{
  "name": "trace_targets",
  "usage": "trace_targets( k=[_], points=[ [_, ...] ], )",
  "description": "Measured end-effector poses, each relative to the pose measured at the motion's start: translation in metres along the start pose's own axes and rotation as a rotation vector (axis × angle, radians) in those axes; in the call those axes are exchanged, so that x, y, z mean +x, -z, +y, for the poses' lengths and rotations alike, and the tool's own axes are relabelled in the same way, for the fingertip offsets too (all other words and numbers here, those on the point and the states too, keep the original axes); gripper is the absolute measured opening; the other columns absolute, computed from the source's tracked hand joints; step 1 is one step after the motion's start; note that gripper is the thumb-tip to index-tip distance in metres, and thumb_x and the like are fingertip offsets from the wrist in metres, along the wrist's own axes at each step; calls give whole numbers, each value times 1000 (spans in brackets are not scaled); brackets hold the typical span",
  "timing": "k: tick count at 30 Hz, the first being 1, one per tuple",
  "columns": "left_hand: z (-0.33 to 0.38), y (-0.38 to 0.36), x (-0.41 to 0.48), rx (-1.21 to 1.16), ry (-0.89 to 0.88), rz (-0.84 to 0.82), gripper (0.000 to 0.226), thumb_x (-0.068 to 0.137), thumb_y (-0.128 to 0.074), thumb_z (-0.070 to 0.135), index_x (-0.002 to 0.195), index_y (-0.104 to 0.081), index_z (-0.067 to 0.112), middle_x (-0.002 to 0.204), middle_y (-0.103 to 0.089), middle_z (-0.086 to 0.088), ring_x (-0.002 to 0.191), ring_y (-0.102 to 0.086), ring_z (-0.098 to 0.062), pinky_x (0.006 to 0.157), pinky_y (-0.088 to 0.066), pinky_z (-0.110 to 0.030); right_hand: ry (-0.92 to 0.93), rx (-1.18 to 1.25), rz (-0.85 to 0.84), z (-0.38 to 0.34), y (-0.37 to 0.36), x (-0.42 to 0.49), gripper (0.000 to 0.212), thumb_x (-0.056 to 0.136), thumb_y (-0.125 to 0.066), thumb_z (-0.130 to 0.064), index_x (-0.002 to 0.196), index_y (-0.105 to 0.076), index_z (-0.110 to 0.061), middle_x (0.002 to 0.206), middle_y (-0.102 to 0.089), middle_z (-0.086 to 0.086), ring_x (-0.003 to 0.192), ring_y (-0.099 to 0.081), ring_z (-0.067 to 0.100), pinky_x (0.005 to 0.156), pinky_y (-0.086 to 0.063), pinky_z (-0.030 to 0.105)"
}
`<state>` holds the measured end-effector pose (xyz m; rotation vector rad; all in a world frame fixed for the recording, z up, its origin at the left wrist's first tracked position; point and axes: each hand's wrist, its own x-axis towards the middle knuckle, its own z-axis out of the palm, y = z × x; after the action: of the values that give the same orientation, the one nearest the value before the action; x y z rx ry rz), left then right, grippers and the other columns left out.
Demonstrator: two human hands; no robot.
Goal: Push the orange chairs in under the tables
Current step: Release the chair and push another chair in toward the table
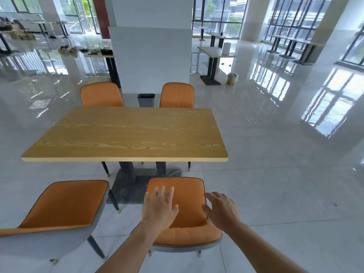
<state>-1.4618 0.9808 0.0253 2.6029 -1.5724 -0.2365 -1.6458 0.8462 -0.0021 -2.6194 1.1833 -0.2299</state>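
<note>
Near-right orange padded chair (184, 231): grey outer shell, dark piping, slim black legs with brass-coloured tips. It is standing on glossy pale tiled floor (275, 194), just short of light wood-grain rectangular desk (126, 134), seat not under top. Near-left orange chair (65, 203) is sitting angled, also out from desk. Far-left orange chair (101, 94) and far-right orange chair (177, 95) are standing close against desk's far edge.

Left hand (159, 207) is reaching over near-right chair's backrest, grip open, fingers spread above seat; contact unclear. Right hand (220, 209) is hovering at chair's right edge, grip open, fingers loosely extended, holding nothing.
</note>
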Motion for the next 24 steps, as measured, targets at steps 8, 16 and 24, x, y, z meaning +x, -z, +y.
trace_targets(
  k=[8, 16, 24],
  points=[
    [70, 17, 46, 14, -67, 61, 63, 100, -35, 56, 154, -19, 29, 162, -30, -7, 149, -27, -28, 121, -26, -52, -30, -27, 63, 70, 49, 15, 46, 94, -48, -56, 136, -52, -36, 136, -59, -12, 122, -53, 17, 97, -46, 39],
    [211, 11, 118, -34, -83, 80, 59, 99, -36, 50, 151, -23, 26, 154, -39, -2, 142, -35, -23, 117, -31, -50, -67, -11, 18, 206, 114, 59, 46, 95, -49, -54, 136, -52, -35, 136, -58, -9, 124, -49, 20, 99, -42, 38],
    [302, 11, 187, -50, -69, 87, 63, 100, -33, 51, 155, -18, 23, 155, -36, -3, 142, -34, -23, 116, -32, -45, -98, 5, -32, 316, 166, 102, 45, 96, -48, -54, 137, -51, -36, 133, -59, -9, 126, -47, 19, 99, -42, 38]
  ],
)
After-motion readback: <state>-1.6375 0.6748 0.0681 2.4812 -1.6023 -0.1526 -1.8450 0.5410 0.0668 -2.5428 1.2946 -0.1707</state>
